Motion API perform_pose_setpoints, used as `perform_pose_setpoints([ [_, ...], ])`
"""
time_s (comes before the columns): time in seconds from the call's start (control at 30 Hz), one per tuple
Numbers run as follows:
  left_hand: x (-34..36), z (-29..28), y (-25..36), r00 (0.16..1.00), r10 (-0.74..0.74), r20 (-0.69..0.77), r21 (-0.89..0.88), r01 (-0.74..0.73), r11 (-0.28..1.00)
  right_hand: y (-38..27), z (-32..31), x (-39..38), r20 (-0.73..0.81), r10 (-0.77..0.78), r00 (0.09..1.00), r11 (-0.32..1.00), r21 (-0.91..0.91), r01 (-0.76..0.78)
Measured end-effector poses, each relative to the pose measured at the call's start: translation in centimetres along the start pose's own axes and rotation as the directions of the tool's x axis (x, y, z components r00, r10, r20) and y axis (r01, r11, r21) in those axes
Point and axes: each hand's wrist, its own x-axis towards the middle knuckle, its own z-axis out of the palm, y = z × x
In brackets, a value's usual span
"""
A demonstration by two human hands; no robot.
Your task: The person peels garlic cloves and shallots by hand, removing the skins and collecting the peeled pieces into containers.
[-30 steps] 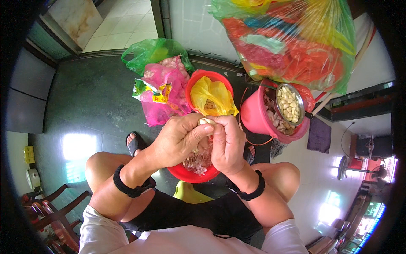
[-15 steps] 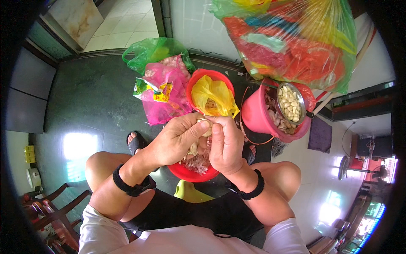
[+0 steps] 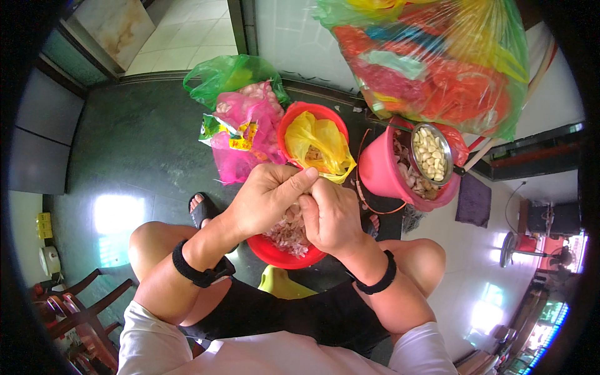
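Observation:
My left hand [image 3: 267,197] and my right hand [image 3: 334,217] meet above a red basin [image 3: 281,259], both closed with thumbs and fingertips pressed together. The garlic bulb between them is hidden behind my fingers; it showed there half a second ago. Under my hands the basin holds a heap of pale pinkish garlic pieces and skins [image 3: 290,231]. Just beyond, a second red container [image 3: 312,107] is lined with a yellow plastic bag [image 3: 306,132]. To the right, a steel bowl of peeled garlic cloves [image 3: 430,154] sits tilted on a pink bucket [image 3: 379,164] with husks inside.
A pink mesh bag [image 3: 244,159] with garlic bulbs lies far left of the basins, against a green plastic bag [image 3: 215,81]. A large bag of coloured plastic [image 3: 431,69] stands at the back right. A yellow-green object [image 3: 278,282] is between my knees.
My fingers have closed further over the garlic bulb, which is now out of sight. My right hand has turned, its knuckles more upward, and both thumbs have shifted.

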Motion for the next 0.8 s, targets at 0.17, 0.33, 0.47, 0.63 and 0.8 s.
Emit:
perform_pose_setpoints([
  [0.17, -0.4, 0.9, -1.2, 0.973, 0.193, -0.125, 0.051, -0.188, 0.981, -0.6, 0.4, -0.5, -0.043, 0.058, 0.997, 0.994, 0.091, -0.054],
  [0.33, -0.4, 0.9, -0.8, 0.990, 0.039, -0.138, -0.193, -0.066, 0.979, -1.1, 0.3, -0.6, -0.077, 0.148, 0.986, 0.961, 0.248, -0.125],
  [0.47, 0.0, 0.7, 0.1, 0.993, -0.043, -0.109, -0.342, 0.003, 0.940, -1.2, 0.0, -0.1, -0.080, 0.271, 0.959, 0.826, 0.531, -0.189],
  [0.63, -0.3, -0.1, -0.2, 0.995, -0.024, -0.096, -0.322, -0.008, 0.947, -1.4, -1.1, -0.2, 0.159, 0.427, 0.890, 0.485, 0.790, -0.374],
  [0.8, -0.4, -0.1, -0.1, 0.995, -0.040, -0.090, -0.395, 0.001, 0.919, -1.0, -1.7, 0.3, 0.228, 0.529, 0.818, 0.242, 0.883, -0.402],
])
